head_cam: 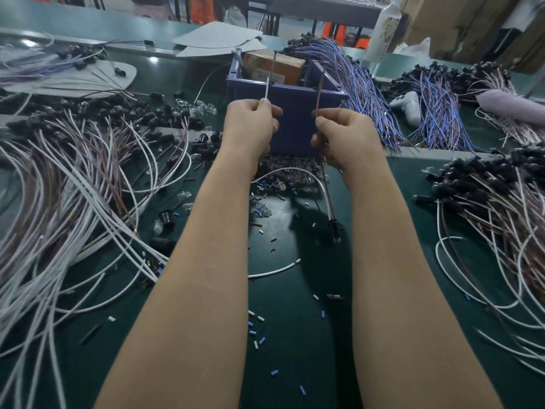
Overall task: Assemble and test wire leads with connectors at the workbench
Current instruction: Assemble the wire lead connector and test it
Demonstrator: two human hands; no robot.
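Counter (295,335): littered with cut insulation bits.
Connector (334,228): black, dangling below the hands on two wires.
Left hand (250,122): pinches the white wire (267,87) upright.
Right hand (339,134): pinches the brown wire (320,84) likewise.
Progress: this lead looks assembled, probably under test; wire heaps (73,187) remain, whether finished I cannot tell.

A green workbench (295,335) stands before dark-legged tables (324,10) — cardboard boxes (460,28) far right.

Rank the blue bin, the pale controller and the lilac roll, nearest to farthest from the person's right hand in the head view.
1. The blue bin, just behind the right hand.
2. The pale controller, off to its right among blue wires.
3. The lilac roll, at the far right edge.
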